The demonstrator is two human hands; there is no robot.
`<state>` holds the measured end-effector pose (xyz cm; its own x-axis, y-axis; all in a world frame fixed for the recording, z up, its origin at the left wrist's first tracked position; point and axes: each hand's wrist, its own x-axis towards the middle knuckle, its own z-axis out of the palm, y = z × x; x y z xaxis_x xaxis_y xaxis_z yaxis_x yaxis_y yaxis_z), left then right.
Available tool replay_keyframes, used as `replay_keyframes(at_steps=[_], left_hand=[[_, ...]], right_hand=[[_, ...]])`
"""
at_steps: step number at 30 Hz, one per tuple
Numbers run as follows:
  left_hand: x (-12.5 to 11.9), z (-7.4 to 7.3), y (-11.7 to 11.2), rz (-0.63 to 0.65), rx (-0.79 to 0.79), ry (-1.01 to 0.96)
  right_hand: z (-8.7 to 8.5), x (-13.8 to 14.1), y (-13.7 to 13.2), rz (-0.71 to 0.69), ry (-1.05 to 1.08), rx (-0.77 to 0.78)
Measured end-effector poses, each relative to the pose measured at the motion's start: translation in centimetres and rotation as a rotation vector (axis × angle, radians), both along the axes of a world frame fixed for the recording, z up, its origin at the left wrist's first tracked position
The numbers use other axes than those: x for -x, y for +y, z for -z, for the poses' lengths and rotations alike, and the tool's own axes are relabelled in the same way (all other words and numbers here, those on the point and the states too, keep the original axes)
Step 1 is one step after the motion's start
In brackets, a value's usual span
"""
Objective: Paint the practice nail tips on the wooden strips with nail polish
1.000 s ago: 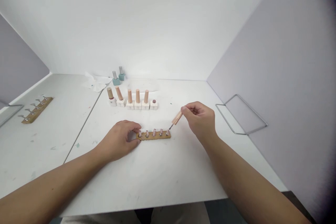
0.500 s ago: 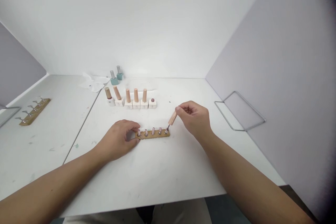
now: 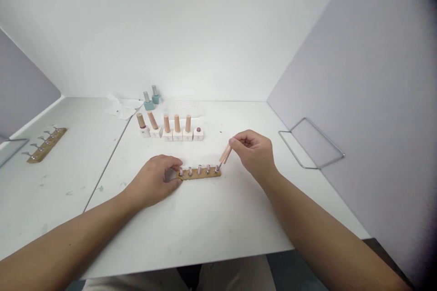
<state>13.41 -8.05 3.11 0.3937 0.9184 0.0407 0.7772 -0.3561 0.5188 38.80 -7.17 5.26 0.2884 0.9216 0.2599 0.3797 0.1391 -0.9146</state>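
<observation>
As right hand [image 3: 252, 152] pinches brush [image 3: 226, 153], fingers [image 3: 250, 135] curled

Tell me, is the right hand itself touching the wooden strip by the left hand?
Apart: the head view shows white tabletop between the right hand and that wooden strip; the hand holds a peach brush handle.

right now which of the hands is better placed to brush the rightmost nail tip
Likely the right hand: it holds the brush by its cap at that nail tip; the left hand grips the left end of the wooden strip.
</observation>
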Motion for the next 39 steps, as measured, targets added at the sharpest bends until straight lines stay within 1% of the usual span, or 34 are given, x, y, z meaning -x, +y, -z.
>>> replay_keyframes(at_steps=[2, 5, 13, 19, 21, 24, 29, 35, 39], left_hand=[[0.01, 0.02, -0.02, -0.003, 0.001, -0.002], [0.09, 0.09, -0.01, -0.005, 0.007, -0.006], [0.03, 0.01, 0.03, -0.002, 0.008, 0.010], [0.03, -0.04, -0.06, 0.000, -0.005, 0.004], [0.07, -0.02, -0.05, 0.001, -0.007, 0.007], [0.10, 0.04, -0.03, 0.001, -0.013, 0.003], [0.07, 0.11, -0.03, 0.000, -0.012, 0.000], [-0.03, 0.09, -0.03, -0.002, -0.008, 0.013], [0.02, 0.04, -0.01, 0.004, -0.013, 0.017]], right_hand=[[0.17, 0.02, 0.10, -0.026, -0.023, 0.009], [0.27, 0.11, 0.15, -0.020, -0.051, 0.021], [-0.07, 0.31, 0.09, 0.069, -0.071, 0.042], [-0.50, 0.20, -0.08, 0.145, -0.033, 0.018], [-0.57, 0.06, -0.13, 0.118, 0.002, 0.012], [-0.43, -0.14, -0.07, 0.029, 0.030, 0.005], [0.21, -0.22, 0.23, -0.026, -0.033, 0.021], [0.31, -0.17, 0.28, -0.023, -0.040, 0.046], [0.07, -0.05, 0.24, 0.030, -0.050, 0.043]])
